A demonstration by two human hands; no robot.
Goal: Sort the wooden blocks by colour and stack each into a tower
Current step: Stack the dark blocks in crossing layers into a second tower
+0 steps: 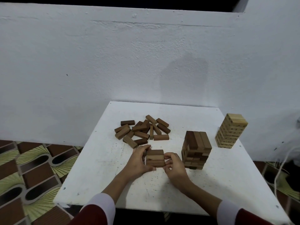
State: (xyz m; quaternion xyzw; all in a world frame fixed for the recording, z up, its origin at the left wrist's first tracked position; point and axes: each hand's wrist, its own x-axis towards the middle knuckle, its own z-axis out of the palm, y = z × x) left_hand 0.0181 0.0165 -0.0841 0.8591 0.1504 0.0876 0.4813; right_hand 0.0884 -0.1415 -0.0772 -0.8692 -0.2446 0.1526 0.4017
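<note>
Two hands, left hand (138, 161) & right hand (174, 166), are curled round a small brown stack (155, 158); loose blocks (142, 131) lie at 12 o'clock.

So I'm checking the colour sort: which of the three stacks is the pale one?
The pale tower at the table's far right corner. The brown tower beside it and the short stack between both hands are dark wood.
</note>
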